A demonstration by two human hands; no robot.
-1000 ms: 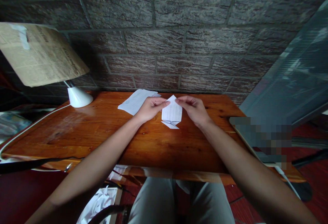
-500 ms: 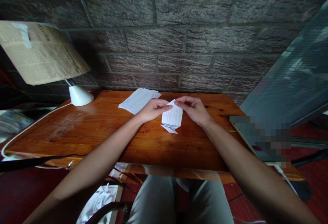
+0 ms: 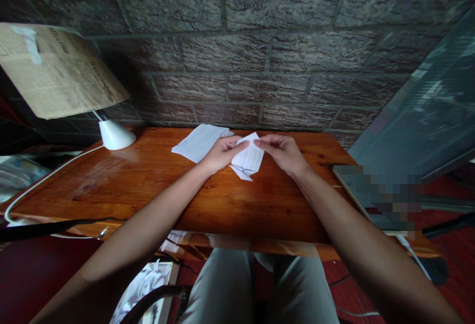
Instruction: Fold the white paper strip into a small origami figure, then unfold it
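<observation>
A folded sheet of white paper [image 3: 248, 158] with faint writing is held up between my two hands above the wooden desk [image 3: 237, 210]. Its lower end has pointed, folded flaps. My left hand [image 3: 222, 153], with a ring on one finger, pinches its upper left edge, thumb on the near face. On the other side, my right hand [image 3: 282, 151] pinches the upper right edge between thumb and fingers. Just behind my left hand lies a stack of white paper sheets [image 3: 200, 142], partly covered by that hand.
A lamp [image 3: 67, 74] with a newsprint shade stands on the desk's left, its white cord [image 3: 44, 173] running along the edge. At the right lies a flat device [image 3: 367, 190], partly blurred out. Behind is a brick wall [image 3: 222, 52]. Crumpled paper fills a box [image 3: 170, 284] below.
Both hands have raised the folded paper slightly, and more of its top edge shows above my thumbs. The sheet has tilted a little. My camera view has shifted slightly.
</observation>
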